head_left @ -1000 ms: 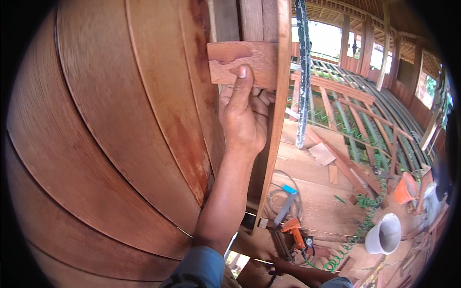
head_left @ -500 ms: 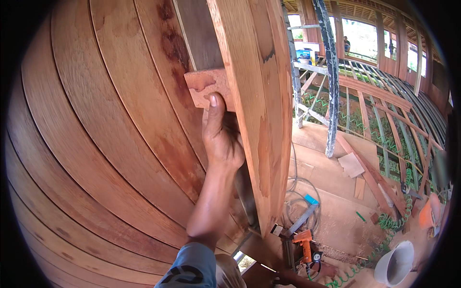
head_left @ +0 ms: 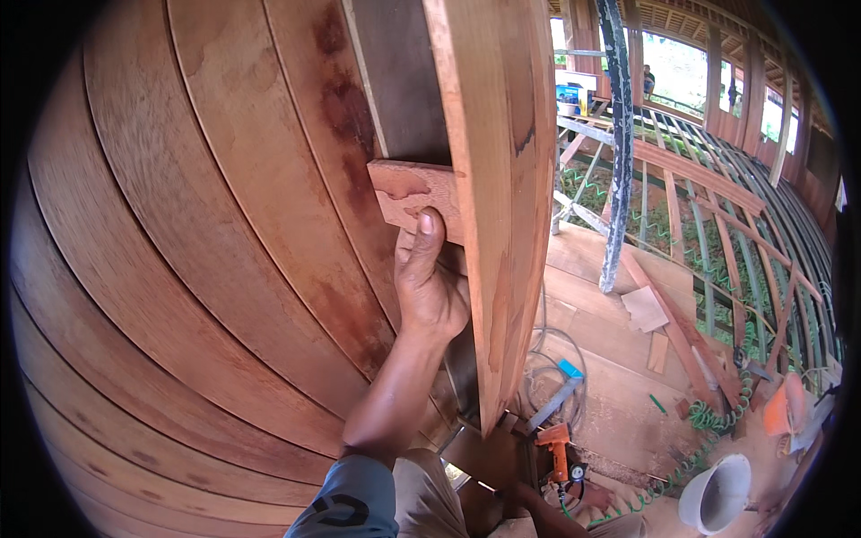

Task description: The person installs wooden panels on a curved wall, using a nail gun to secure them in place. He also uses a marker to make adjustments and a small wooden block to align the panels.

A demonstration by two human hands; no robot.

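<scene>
My left hand (head_left: pixel 430 278) is raised and closed round a short reddish wood block (head_left: pixel 417 190), with the thumb pressed on its face and the fingers mostly behind it. The block bridges the gap between a plank wall (head_left: pixel 242 206) on the left and an upright timber post (head_left: pixel 502 179), and its right end meets the post edge. Dark stains mark the planks beside it. Low down, in shadow below the post, my right hand (head_left: pixel 518 495) shows only in part, and its fingers cannot be made out.
An orange air nail gun (head_left: pixel 557 448) stands on the floor by a green coiled hose (head_left: pixel 708 420). A grey bucket (head_left: pixel 715 493), an orange container (head_left: pixel 786 405) and loose boards lie to the right. A paint-spotted ladder leg (head_left: pixel 617 179) rises near exposed floor joists (head_left: pixel 717 242). A person (head_left: pixel 648 81) is far off.
The view has shifted, so the wall, post and block appear a little lower and further right. My left hand keeps its hold on the wood block between wall and post.
</scene>
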